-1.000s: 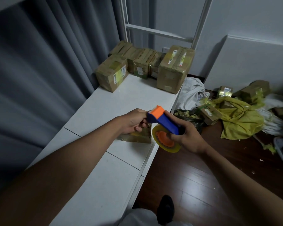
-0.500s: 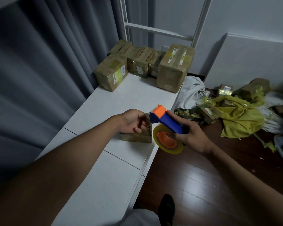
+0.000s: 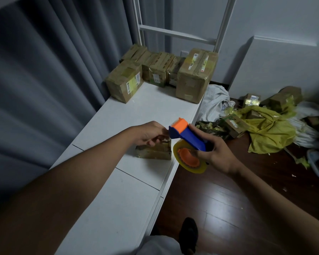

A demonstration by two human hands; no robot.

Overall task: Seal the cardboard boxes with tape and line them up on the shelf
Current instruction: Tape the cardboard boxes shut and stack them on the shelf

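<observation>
Box (image 3: 155, 151) on shelf (image 3: 118, 190); tape dispenser (image 3: 187, 137) gripped, right hand (image 3: 217, 153)

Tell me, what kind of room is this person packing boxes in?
Probably a room in a home, not a warehouse: grey curtains hang beside a white shelf, the wooden floor is strewn with yellow bags and parcels, and taped cardboard boxes stand at the shelf's far end.

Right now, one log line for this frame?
step: taping small box | right hand: grips tape dispenser | left hand: at dispenser head | shelf: boxes at back
</observation>
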